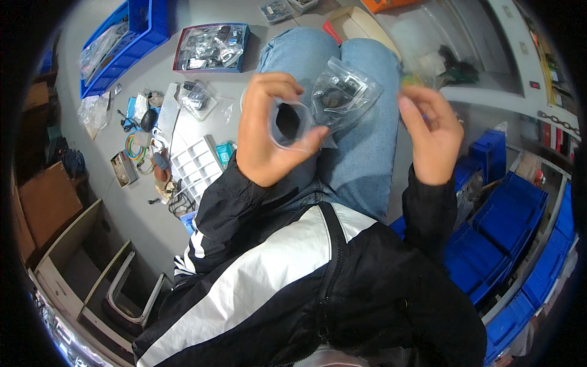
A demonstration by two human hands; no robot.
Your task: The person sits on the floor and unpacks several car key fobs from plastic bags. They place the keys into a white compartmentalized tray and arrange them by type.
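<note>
My left hand curls around a translucent plastic piece with a round rim and a dark opening; whether it is a roll, a cup or a bag's mouth I cannot tell. Just beside it, over my jeans, is a clear plastic bag with a dark round part and a pale frame-like shape inside. Whether the left fingers also grip this bag is hidden. My right hand is raised off to the right, apart from the bag. Its thumb and forefinger tips are close together and blurred, so anything small between them cannot be made out.
Ahead on the left, a shallow box holds bagged parts, near a blue bin. A bagged dark part, a white compartment tray and cables lie on the floor. Blue bins line the right; an open carton stands ahead.
</note>
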